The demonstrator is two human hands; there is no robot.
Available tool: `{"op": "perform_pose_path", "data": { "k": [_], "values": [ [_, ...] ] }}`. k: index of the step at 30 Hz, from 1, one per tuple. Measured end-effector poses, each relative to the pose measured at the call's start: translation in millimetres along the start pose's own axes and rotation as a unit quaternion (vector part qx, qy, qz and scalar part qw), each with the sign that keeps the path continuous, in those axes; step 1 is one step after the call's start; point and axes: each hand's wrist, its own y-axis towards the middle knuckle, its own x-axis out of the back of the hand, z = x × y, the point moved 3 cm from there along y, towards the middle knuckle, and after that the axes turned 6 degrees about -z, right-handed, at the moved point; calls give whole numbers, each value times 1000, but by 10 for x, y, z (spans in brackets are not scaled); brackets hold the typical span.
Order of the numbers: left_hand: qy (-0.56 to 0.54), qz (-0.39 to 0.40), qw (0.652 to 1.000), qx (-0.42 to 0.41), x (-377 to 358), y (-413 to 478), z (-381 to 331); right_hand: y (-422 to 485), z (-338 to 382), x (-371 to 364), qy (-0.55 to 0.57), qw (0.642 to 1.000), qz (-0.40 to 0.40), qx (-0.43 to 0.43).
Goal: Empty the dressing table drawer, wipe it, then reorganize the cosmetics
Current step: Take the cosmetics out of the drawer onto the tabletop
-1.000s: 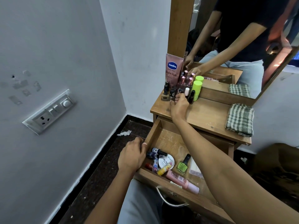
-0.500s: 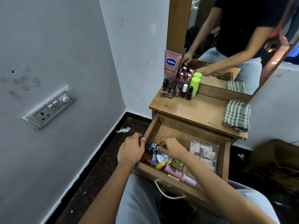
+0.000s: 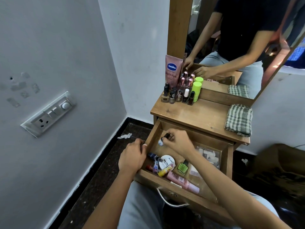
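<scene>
The wooden drawer (image 3: 151,131) of the dressing table stands pulled open. My left hand (image 3: 132,157) grips its left wall. Above the drawer's back left, my right hand (image 3: 177,142) pinches a small dark bottle with a white end (image 3: 160,142). Several cosmetics lie at the drawer's front: a white round nail polish tin (image 3: 166,161), a green bottle (image 3: 182,167), a pink tube (image 3: 183,181), a yellow tube (image 3: 163,171) and a clear pouch (image 3: 208,156). On the tabletop's back left stand several nail polish bottles (image 3: 172,96), a pink Vaseline tube (image 3: 172,70) and a green-capped bottle (image 3: 196,91).
A folded green checked cloth (image 3: 239,119) lies on the tabletop's right side. A mirror (image 3: 231,47) rises behind the table. A switch panel (image 3: 49,113) sits on the left wall. A scrap of white paper (image 3: 124,136) lies on the dark floor. A metal handle (image 3: 171,201) hangs on the drawer front.
My right hand came from the tabletop bottles down into the drawer, took a small bottle at the front left and has lifted it toward the back. My left hand stays on the drawer wall.
</scene>
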Motion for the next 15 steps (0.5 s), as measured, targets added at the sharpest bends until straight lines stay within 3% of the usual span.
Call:
{"op": "perform_pose_path", "data": {
  "k": [7, 11, 15],
  "values": [
    [-12, -1, 1000, 1, -15, 12, 7, 559, 282, 794, -31, 976, -212, 34],
    [-12, 0, 1000, 5, -13, 14, 15, 953, 59, 826, -81, 975, -205, -25],
    [-14, 4, 1000, 4, -13, 20, 14, 1114, -165, 671, -61, 978, -193, -43]
  ]
}}
